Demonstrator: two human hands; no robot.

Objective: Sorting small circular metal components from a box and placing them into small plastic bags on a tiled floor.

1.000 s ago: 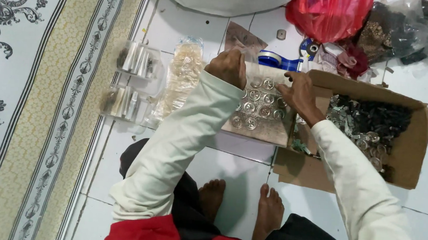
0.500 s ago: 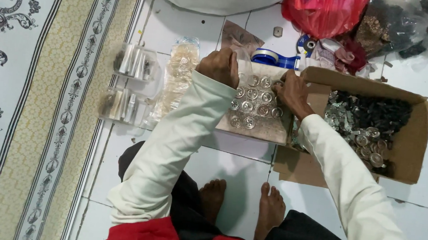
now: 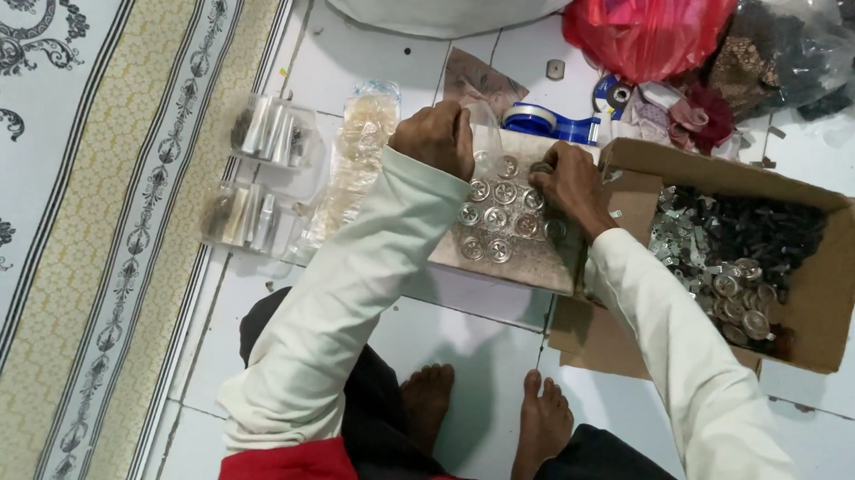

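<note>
Resting on a flat card [image 3: 526, 262] laid on the white tiles, both hands now sit closer together than half a second ago. The left hand [image 3: 437, 135] stays curled shut over the card's far-left corner, pinning it; what it clasps, if anything, I cannot tell. The right hand [image 3: 570, 183] has slid inward along the card's far edge, fingers pinched on a small round metal piece [image 3: 543, 168] beside the rows of metal discs [image 3: 494, 218] already set on the card. Right of the card stands a cardboard box [image 3: 825, 298] of loose discs; beyond the card lies a blue tape dispenser [image 3: 556, 126].
</note>
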